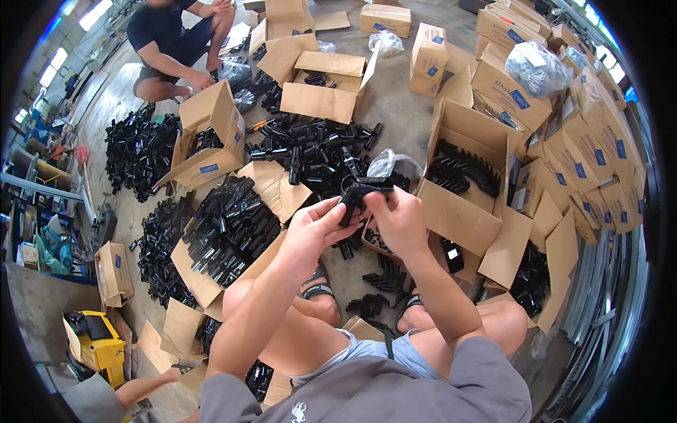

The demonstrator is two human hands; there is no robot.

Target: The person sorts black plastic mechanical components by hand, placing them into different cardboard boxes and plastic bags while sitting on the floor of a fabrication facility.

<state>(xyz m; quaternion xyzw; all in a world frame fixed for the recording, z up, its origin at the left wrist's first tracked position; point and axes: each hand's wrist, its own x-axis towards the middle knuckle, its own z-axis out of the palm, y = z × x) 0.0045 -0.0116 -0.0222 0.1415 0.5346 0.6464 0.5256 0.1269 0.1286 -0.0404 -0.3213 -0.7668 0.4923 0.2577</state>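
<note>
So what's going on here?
The camera wearer's left grip and right grip are both on one small black part, held up over the floor between the knees. Loose heaps of similar black parts lie around. An open carton to the right has more black pieces in it. A co-worker squats at upper left near another open carton, and someone else's forearm shows at lower left.
</note>
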